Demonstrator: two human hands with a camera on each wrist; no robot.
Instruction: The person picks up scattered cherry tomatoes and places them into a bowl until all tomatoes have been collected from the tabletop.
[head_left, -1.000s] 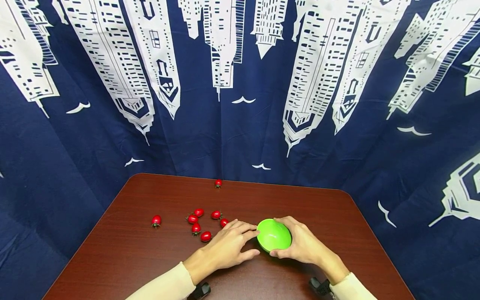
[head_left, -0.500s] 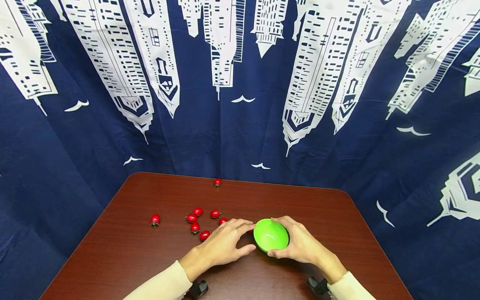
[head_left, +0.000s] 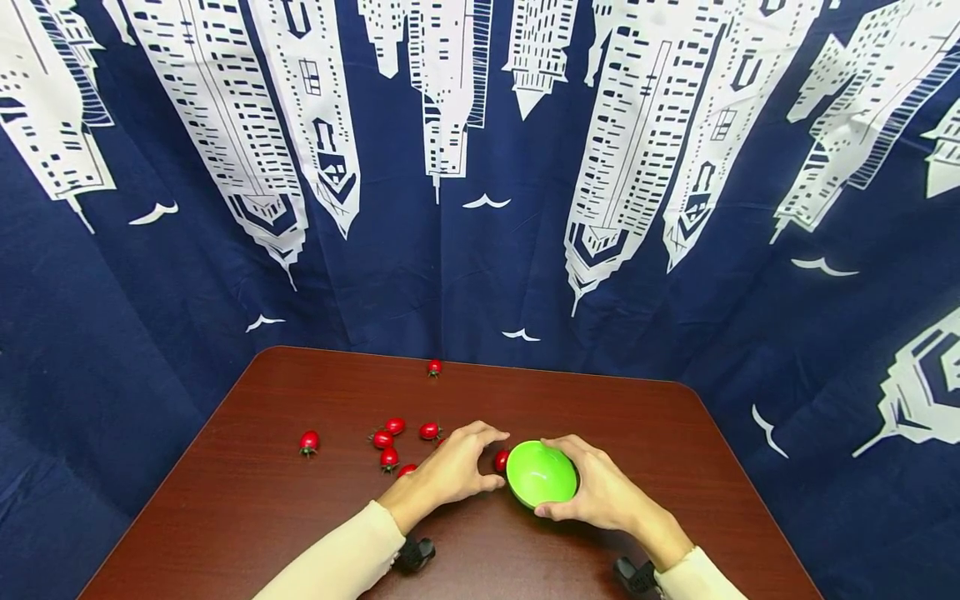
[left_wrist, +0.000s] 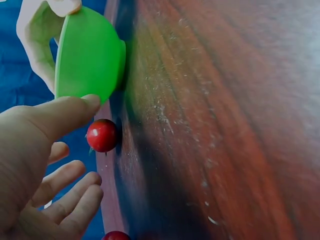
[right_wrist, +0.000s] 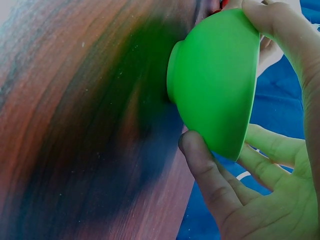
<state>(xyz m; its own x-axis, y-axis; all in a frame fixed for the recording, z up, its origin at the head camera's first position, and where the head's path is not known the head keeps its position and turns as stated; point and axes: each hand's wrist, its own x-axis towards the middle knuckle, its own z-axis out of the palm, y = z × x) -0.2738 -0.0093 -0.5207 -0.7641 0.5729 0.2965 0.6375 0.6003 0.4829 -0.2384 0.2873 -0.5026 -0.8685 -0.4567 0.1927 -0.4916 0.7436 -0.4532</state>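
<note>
My right hand [head_left: 596,487] is gripping the bowl [head_left: 542,475] at its side; my left hand [head_left: 453,468] is hovering spread, holding nothing. Between them, the tomato [head_left: 502,460] is sitting beside the bowl: a clumsy nudge risks sending it rolling.

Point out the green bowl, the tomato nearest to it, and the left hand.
Green bowl [right_wrist: 217,85]: right wrist view, on its outer wall.
Nearest tomato [left_wrist: 102,135]: left wrist view, on its rounded red side.
Left hand [head_left: 456,469]: head view, on its back.
</note>
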